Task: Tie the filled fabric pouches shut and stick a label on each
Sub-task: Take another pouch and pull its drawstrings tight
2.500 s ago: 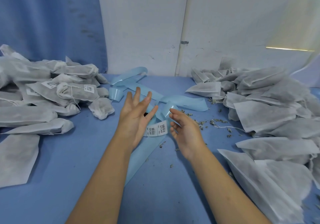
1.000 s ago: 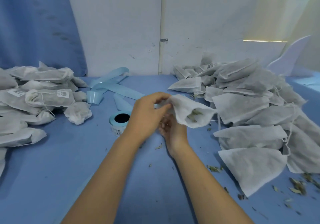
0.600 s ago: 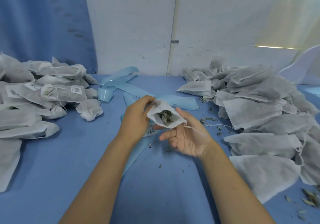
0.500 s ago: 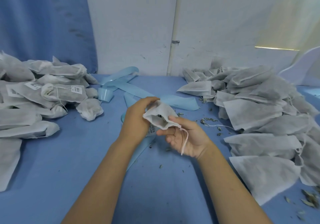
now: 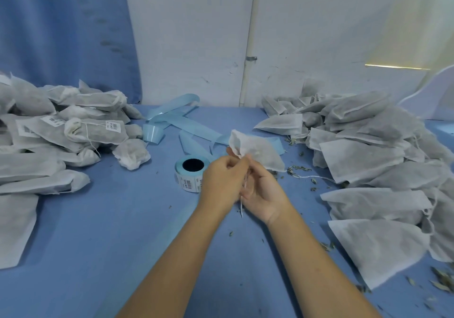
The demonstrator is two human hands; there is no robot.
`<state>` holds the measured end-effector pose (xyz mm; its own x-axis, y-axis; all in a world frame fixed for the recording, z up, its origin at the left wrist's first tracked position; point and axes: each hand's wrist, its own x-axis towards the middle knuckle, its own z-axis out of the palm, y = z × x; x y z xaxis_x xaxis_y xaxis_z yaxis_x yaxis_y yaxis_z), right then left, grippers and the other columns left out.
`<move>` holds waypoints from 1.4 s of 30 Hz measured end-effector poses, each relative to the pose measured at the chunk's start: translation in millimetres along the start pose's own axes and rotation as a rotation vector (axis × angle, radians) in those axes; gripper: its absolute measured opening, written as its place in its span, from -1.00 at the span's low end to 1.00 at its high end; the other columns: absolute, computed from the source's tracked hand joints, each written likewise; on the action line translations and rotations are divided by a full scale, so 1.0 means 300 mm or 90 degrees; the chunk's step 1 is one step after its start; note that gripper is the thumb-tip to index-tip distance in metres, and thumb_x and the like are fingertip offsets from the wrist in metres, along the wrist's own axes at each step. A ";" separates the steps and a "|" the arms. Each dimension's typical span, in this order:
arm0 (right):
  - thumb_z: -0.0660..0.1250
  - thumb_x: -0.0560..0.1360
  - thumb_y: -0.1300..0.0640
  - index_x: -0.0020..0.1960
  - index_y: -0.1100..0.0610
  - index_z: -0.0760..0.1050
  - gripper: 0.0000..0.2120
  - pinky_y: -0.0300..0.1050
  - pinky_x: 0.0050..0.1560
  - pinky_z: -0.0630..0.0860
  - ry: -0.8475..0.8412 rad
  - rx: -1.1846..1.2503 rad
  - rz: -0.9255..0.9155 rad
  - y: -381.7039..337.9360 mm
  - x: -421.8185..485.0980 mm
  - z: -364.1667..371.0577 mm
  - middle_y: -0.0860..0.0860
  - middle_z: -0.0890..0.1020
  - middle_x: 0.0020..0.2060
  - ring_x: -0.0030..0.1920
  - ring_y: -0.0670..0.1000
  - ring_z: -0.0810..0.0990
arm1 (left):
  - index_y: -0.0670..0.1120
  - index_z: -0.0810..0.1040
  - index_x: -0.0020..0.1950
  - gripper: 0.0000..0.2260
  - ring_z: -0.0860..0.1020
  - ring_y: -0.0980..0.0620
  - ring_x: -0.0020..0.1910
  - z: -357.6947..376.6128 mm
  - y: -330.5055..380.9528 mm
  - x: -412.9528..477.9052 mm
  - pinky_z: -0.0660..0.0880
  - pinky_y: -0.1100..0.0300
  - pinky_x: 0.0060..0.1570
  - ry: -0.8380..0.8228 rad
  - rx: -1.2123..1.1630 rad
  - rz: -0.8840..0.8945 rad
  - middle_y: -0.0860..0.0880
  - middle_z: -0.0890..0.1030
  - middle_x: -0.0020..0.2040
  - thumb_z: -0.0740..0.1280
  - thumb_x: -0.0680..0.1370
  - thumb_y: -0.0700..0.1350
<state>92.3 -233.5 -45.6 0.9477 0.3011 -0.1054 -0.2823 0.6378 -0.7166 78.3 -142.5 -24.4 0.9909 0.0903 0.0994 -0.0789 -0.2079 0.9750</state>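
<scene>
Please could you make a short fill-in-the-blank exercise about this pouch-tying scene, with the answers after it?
The left hand and the right hand hold one pouch above the ___ table.
The label roll sits on the ___ side of the left hand.
The unlabelled pouches lie in the pile on the ___.
Answers: blue; left; right.

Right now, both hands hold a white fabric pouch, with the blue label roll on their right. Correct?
No: the head view shows the blue label roll left of the left hand; it and the right hand hold the white fabric pouch.
</scene>
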 end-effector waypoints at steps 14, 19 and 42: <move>0.13 0.62 -0.12 -0.03 0.26 0.59 -0.53 -0.28 -0.44 0.46 0.110 -0.158 -0.053 0.012 0.025 -0.008 0.07 0.68 -0.30 -0.43 -0.10 0.57 | 0.02 0.58 -0.16 -0.82 0.51 0.20 -0.47 0.001 -0.017 -0.006 0.47 0.38 -0.40 0.025 -0.121 0.033 0.06 0.60 -0.38 0.30 0.56 -0.22; 0.28 0.55 -0.07 0.00 0.24 0.59 -0.64 -0.27 -0.33 0.49 0.123 -0.206 -0.088 0.002 0.013 -0.017 0.07 0.57 -0.28 -0.36 -0.08 0.50 | 0.09 0.59 -0.08 -0.74 0.51 0.15 -0.47 -0.002 -0.012 -0.001 0.48 0.30 -0.37 0.006 -0.173 0.012 0.07 0.56 -0.43 0.24 0.55 -0.27; 0.29 0.52 0.21 -0.08 0.13 0.61 -0.88 -0.33 -0.23 0.49 0.150 0.113 -0.065 -0.006 -0.005 0.022 -0.06 0.69 -0.20 -0.26 -0.14 0.58 | -0.05 0.60 -0.06 -0.80 0.34 0.19 -0.60 -0.057 -0.051 0.017 0.25 0.41 -0.56 0.163 0.012 0.052 0.17 0.36 -0.64 0.25 0.44 -0.26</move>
<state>90.4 -230.2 -39.6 0.9749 0.0694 -0.2115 -0.1860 0.7763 -0.6023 82.8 -122.2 -35.3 0.9213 0.3156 0.2272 -0.1529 -0.2431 0.9579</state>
